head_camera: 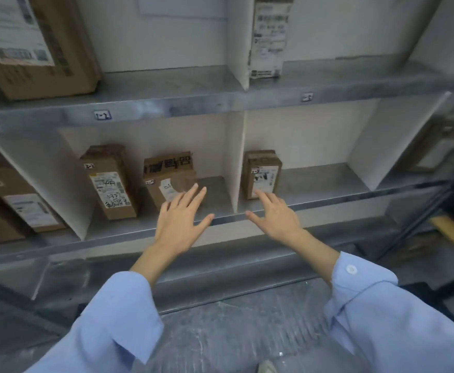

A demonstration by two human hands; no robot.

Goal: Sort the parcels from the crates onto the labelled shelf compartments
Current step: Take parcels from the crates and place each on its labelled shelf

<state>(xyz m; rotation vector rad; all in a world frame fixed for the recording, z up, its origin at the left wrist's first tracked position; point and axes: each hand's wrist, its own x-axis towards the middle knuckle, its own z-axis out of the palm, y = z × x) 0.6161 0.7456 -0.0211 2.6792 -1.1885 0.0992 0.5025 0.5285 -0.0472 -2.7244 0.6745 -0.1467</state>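
Cardboard already sits on the shelf (pixel 314 179): a tall parcel (pixel 110 184) at ten o'clock of the left hand (pixel 180 222), a squat parcel (pixel 166 173) at its fingertips, a small parcel (pixel 261 170) at twelve o'clock of the right hand (pixel 277 216). Both hands spread, grasping nothing. Crates unseen, so the remainder is unclear.

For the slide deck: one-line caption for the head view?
Open left hand reaches toward one parcel, open right hand toward a second parcel in the next shelf compartment.
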